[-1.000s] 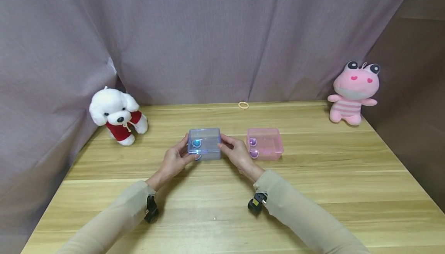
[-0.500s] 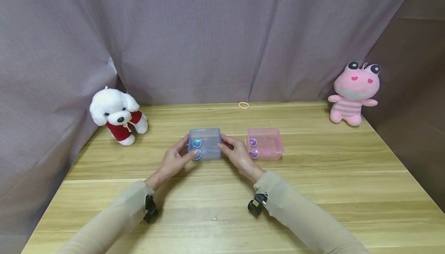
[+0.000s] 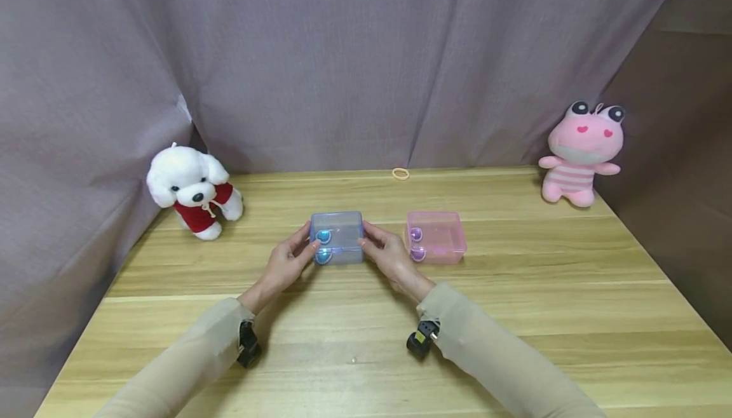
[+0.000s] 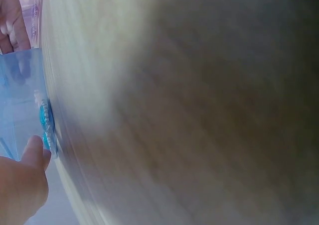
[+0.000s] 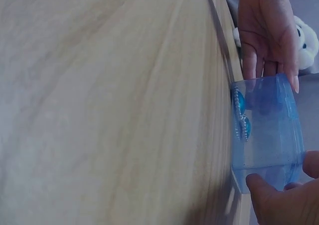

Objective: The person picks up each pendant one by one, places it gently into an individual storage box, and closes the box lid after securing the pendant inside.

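A see-through blue plastic box [image 3: 347, 235] sits on the table with its lid on. Through its walls show teal gems with beaded white rims [image 3: 323, 236], one seemingly a reflection or a second piece. My left hand [image 3: 284, 263] holds the box's left side, thumb at the front left corner and fingers behind. From the opposite side my right hand [image 3: 393, 255] grips the right wall, its thumb by the front edge. The right wrist view shows both hands on the box [image 5: 271, 145], the left one at its far end. To its right stands a similar pink box [image 3: 446, 235] with purple gems [image 3: 417, 235].
A white toy dog in red [image 3: 197, 195] sits at the back left of the wooden table [image 3: 515, 316]. At the back right is a pink plush frog [image 3: 580, 151]. A small tan ring [image 3: 400, 174] lies near the back edge, before a grey curtain [image 3: 320, 68].
My left thumb has slid up and back from the box's front wall toward its upper left corner, uncovering the lower teal gem. The right hand and the box have hardly moved.
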### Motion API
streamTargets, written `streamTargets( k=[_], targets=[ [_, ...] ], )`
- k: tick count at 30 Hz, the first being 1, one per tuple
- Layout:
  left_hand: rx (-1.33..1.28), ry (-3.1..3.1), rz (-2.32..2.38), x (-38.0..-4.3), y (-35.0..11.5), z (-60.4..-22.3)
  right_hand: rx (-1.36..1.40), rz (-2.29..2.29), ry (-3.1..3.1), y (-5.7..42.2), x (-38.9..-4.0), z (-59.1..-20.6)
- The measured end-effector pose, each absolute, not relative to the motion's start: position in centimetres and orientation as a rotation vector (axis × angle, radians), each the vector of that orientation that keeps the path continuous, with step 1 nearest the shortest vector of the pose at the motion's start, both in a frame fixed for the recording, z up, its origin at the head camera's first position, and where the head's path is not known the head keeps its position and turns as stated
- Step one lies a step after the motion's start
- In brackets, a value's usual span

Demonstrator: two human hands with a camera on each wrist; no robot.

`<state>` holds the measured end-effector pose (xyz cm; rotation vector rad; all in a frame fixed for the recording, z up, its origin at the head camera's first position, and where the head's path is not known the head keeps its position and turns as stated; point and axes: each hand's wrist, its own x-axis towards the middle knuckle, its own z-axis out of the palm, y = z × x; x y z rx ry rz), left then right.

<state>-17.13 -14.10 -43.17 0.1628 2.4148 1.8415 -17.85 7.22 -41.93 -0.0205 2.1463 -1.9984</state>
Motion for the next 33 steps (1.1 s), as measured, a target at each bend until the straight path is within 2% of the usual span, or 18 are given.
streamTargets(
  k=[33],
  targets=[
    [0.139, 2.471, 1.755, -17.1, -14.0, -43.0, 0.063, -2.258, 1.863, 6.1, -17.7, -42.6]
  ],
)
